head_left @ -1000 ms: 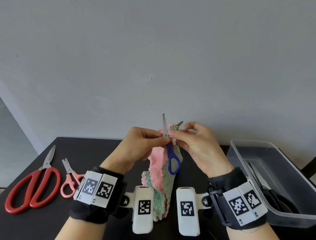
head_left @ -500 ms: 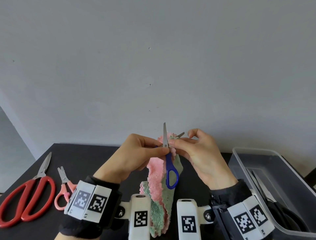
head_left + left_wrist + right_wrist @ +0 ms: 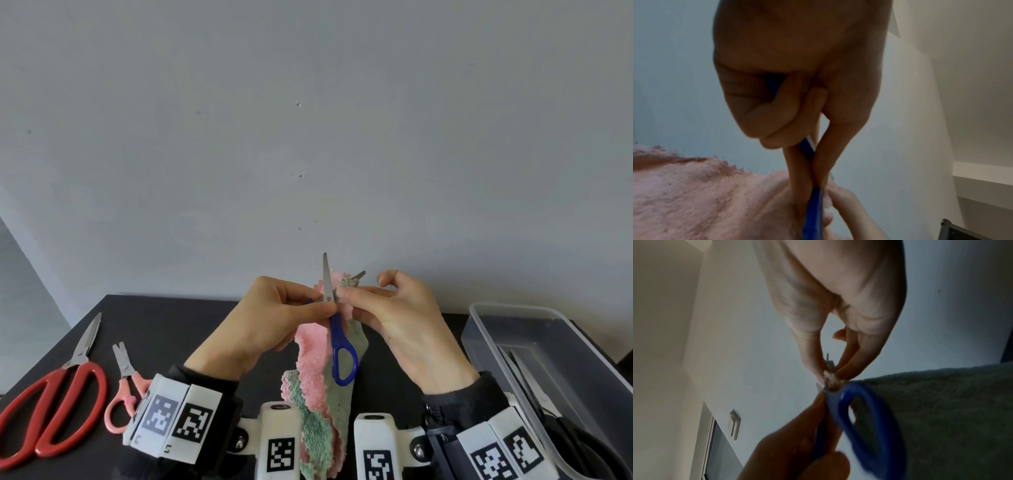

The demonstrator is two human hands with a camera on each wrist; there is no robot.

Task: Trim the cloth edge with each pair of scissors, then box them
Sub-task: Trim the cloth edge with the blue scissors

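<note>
Gripping the blue scissors (image 3: pixel 337 337) near the pivot, the left hand (image 3: pixel 270 322) has thumb and fingers curled round them; blades parted, above the dark table (image 3: pixel 178 329). Right hand (image 3: pixel 407 325) pinches the cloth (image 3: pixel 318 387) top edge beside the blades. Red scissors (image 3: pixel 51 407) and pink scissors (image 3: pixel 125 387) lie left of the cloth; clear box (image 3: pixel 513 329) right of it.

Left wrist: fingers (image 3: pixel 774 128) clamp the blue handle above pink cloth.

Right wrist: thumb and forefinger (image 3: pixel 849 368) pinch the cloth edge above the blue loop.
</note>
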